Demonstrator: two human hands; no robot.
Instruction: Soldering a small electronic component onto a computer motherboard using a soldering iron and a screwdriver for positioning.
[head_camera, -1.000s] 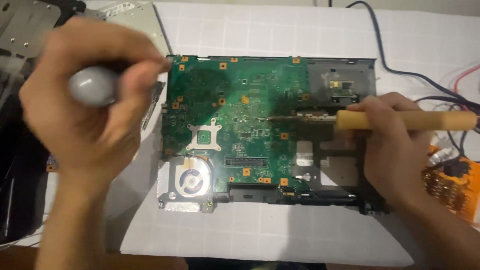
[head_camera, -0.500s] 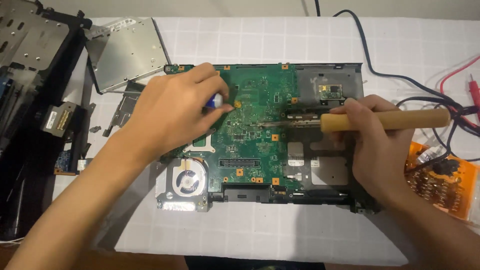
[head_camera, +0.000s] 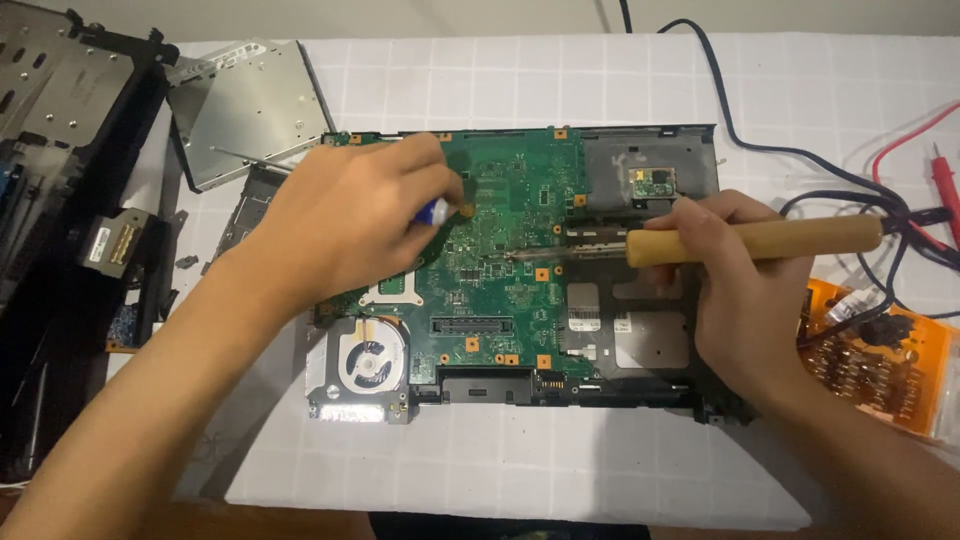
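I am curling my left hand around a small blue-and-white tool over the green circuit board, and gripping a wooden-handled soldering iron in my right hand, tip on the board. The board is lying mid-counter, a silver drive sitting beyond it.

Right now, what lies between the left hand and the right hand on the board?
In the head view, bare green circuit board lies between the left hand and right hand, crossed by the soldering iron tip.

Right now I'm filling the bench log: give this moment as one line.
left hand: holds small blue-white tool on green circuit board | right hand: grips wooden-handled soldering iron, tip on board | fan: lower left
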